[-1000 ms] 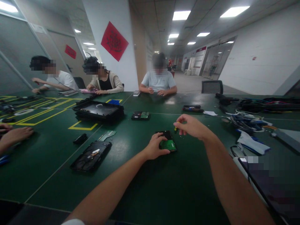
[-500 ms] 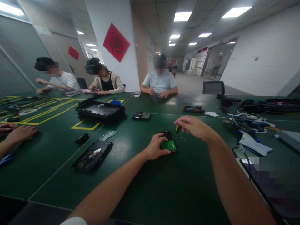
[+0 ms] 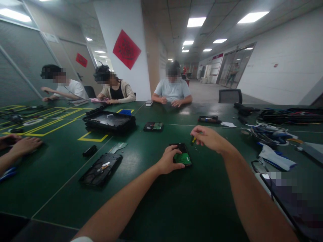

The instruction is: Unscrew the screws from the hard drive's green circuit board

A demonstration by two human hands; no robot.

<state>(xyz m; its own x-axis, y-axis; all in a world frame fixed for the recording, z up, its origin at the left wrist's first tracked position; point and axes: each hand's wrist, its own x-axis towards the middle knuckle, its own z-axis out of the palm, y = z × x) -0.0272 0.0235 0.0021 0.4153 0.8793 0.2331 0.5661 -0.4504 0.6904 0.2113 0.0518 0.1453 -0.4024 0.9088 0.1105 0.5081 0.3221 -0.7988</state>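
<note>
Left hand (image 3: 169,160) — arched, thumb and fingers parted, holding the edges of a flat black rectangular drive with a smooth green circuit board (image 3: 184,160), which lies mid-scene on a dark-green, faintly glossy tabletop (image 3: 181,205). Right hand (image 3: 205,137) — fingertips pinched together on a short yellow-and-black tool (image 3: 193,139), just right of the drive's far end; tool tip too small to make out. Tiny pale bits (image 3: 198,150), loose: right of the drive. Compact black oblong unit with green circuitry (image 3: 153,126): farther off, slightly left. Broad black rectangular casing (image 3: 101,171), glossy-surfaced: left, well apart. Shallow black box-shaped tray (image 3: 111,120), rigid-walled: far left.
</note>
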